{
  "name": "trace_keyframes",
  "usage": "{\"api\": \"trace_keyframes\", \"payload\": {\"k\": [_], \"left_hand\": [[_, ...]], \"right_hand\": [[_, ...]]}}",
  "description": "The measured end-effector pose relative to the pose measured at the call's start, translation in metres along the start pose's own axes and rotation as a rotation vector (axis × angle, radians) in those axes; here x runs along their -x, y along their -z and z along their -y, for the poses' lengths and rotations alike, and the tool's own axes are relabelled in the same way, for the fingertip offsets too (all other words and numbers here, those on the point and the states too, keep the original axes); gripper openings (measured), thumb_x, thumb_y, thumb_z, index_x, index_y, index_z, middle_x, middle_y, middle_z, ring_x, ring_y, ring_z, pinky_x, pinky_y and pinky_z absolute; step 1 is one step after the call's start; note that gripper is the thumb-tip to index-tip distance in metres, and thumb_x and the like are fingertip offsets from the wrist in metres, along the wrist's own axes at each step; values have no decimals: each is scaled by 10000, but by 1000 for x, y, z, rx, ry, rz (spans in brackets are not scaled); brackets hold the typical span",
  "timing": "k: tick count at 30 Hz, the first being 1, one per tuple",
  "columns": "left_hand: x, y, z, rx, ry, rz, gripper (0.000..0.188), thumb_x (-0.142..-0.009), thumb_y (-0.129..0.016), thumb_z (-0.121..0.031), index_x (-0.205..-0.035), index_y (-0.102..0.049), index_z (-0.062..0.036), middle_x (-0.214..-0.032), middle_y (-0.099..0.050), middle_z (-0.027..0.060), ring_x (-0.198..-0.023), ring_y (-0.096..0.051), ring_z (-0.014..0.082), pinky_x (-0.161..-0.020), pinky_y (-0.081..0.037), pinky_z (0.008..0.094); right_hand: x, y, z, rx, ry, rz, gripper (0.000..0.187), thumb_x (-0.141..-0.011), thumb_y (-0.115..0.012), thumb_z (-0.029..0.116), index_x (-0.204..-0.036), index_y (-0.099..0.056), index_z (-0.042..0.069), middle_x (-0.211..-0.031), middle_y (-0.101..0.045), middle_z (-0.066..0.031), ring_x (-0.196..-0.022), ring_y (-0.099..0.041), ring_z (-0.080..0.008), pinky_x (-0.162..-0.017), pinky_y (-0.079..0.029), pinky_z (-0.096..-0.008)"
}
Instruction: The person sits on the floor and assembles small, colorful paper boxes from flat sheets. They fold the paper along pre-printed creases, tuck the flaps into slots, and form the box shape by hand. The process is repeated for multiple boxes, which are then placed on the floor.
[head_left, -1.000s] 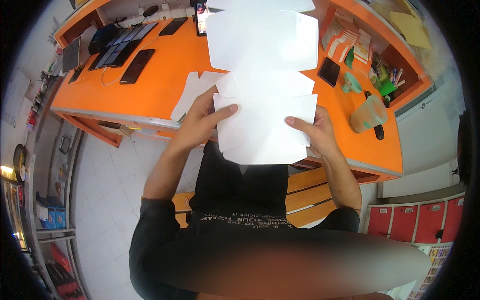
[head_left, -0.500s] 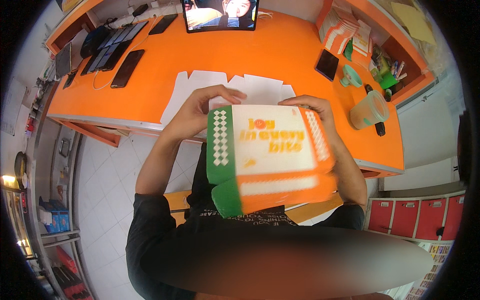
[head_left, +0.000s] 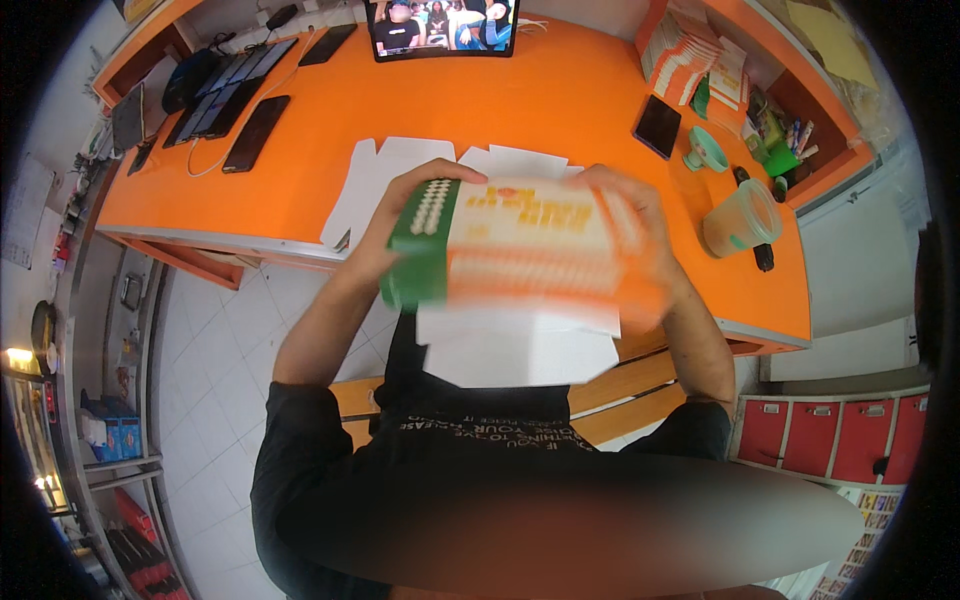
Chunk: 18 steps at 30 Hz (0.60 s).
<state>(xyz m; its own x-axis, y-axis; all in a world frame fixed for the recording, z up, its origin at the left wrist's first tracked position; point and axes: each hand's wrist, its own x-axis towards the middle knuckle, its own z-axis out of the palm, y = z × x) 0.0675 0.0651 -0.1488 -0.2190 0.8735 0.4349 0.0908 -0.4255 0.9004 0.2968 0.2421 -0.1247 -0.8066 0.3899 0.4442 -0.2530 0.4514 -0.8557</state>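
Both hands grip a part-folded cardboard food box (head_left: 520, 220) in front of my chest, above the table's front edge. It is printed green, white and orange, smeared by motion. A plain white flap (head_left: 520, 345) hangs beneath it toward me. My left hand (head_left: 408, 200) holds the green end, with fingers curled over the far edge. Around the orange end is my right hand (head_left: 640, 205), blurred, its fingers partly hidden by the box. Behind the box, flat white cardboard blanks (head_left: 365, 185) lie on the orange table (head_left: 300, 200).
A lidded plastic cup (head_left: 740, 218), a green small stand (head_left: 706, 150) and a dark phone (head_left: 656, 127) stand or lie on the right. A lit tablet screen (head_left: 443, 28) is at the back. Several phones (head_left: 257, 133) with cables lie left. Folded cartons (head_left: 690, 65) fill the right shelf.
The box has tilted, its near side rising and its printed top turning away. A white flap has come into view below it. Both hands still hold it; the screen picture differs.
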Motion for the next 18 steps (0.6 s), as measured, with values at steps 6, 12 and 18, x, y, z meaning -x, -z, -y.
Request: {"api": "trace_keyframes", "payload": {"k": [6, 12, 18], "left_hand": [[41, -40, -7, -188, 21, -527, 408, -1003, -585, -162, -1319, -498, 81, -1197, -620, 160, -1135, -581, 182, -873, -520, 310], [66, -76, 7, 611, 301, -368, 535, -1033, -451, -186, -1475, -256, 44, -1478, -378, 211, -1302, -497, 312, -1022, -491, 459], [72, -66, 11, 792, 403, -352, 549, -1040, -428, -268, -1464, -288, 52, -1505, -363, 192, -1390, -391, 359, -1160, -317, 538]], "right_hand": [[-1, 18, 19, 60, -328, 0, 408, -839, -777, 117, -1214, -656, 9, -1137, -656, -104, -1015, -628, -178, -874, -495, -313], [-31, 39, -13, 504, -330, 41, 356, -925, -676, 235, -1211, -662, 22, -1101, -697, -138, -992, -663, -235, -877, -504, -339], [-34, 36, -26, 699, 31, -239, 244, -941, -644, 215, -1102, -723, 49, -1048, -721, -102, -970, -670, -249, -893, -495, -339]]}}
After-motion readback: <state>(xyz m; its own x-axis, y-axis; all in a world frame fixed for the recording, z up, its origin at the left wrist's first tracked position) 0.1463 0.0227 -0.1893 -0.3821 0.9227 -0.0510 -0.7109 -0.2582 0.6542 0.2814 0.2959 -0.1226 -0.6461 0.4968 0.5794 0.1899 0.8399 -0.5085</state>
